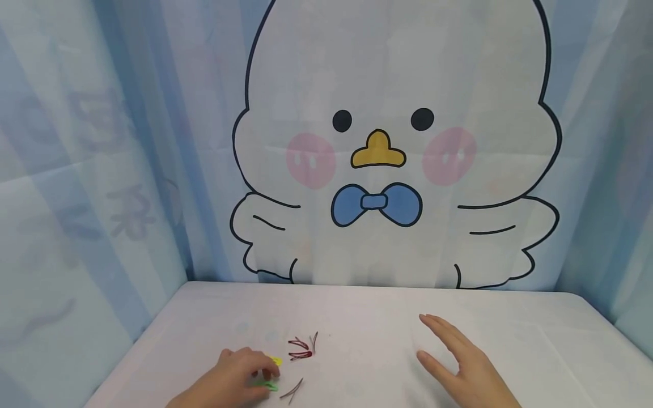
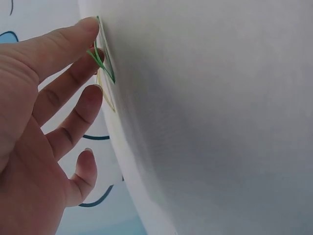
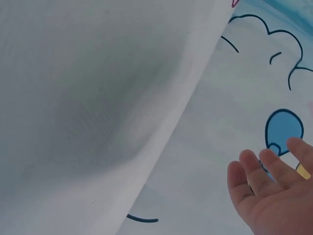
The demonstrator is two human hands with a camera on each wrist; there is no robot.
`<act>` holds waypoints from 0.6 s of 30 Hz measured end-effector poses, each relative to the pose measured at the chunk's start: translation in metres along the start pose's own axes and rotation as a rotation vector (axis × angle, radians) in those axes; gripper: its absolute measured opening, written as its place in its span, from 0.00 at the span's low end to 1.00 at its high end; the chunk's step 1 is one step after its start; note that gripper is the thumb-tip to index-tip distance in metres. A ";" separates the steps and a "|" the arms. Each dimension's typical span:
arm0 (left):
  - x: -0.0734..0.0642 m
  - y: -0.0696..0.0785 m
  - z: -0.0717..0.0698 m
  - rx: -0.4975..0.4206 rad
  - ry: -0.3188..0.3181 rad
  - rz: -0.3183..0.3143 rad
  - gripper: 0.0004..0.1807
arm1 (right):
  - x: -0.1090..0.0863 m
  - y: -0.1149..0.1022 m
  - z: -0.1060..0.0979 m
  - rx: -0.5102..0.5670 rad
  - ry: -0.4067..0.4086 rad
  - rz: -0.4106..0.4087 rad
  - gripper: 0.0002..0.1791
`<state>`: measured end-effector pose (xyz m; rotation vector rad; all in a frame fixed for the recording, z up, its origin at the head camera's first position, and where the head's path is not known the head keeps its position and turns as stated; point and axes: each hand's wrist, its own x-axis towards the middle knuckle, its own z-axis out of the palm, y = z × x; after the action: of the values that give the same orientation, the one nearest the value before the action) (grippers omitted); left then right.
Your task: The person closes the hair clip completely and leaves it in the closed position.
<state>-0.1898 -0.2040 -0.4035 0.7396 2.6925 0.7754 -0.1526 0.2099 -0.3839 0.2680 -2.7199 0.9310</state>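
My left hand [image 1: 234,377] reaches low over the table's left part, its fingers bent loosely around a thin green V-shaped strand [image 1: 270,386]. In the left wrist view the thumb and forefinger stand apart beside the green strand [image 2: 101,62], which seems to lie on the tabletop. A yellow strand [image 1: 276,360] lies by the fingertips, partly hidden behind them. To the right are several dark red strands [image 1: 302,355] and a brownish one [image 1: 293,391]. My right hand [image 1: 464,362] hovers over the table's right side, fingers extended and holding nothing.
The white table [image 1: 367,306] has a rounded back corner at each side. Behind it hangs a curtain [image 1: 377,243] printed with a cartoon bird in a blue bow tie. Pale blue curtains [image 1: 102,170] close in the left and right sides.
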 end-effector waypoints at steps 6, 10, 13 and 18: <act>0.005 0.005 0.000 0.005 -0.032 -0.069 0.06 | 0.000 -0.001 0.001 0.020 0.026 -0.037 0.35; 0.006 0.008 0.001 0.011 -0.027 -0.102 0.06 | -0.001 0.000 0.001 0.026 0.033 -0.047 0.34; 0.004 0.007 0.001 0.000 -0.015 -0.099 0.05 | -0.001 0.000 0.002 0.023 0.032 -0.044 0.34; 0.001 0.006 -0.001 -0.057 0.020 -0.084 0.05 | -0.001 0.000 0.002 0.014 0.033 -0.040 0.34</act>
<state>-0.1888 -0.1996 -0.3992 0.6045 2.6874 0.8394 -0.1523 0.2088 -0.3855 0.3063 -2.6689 0.9348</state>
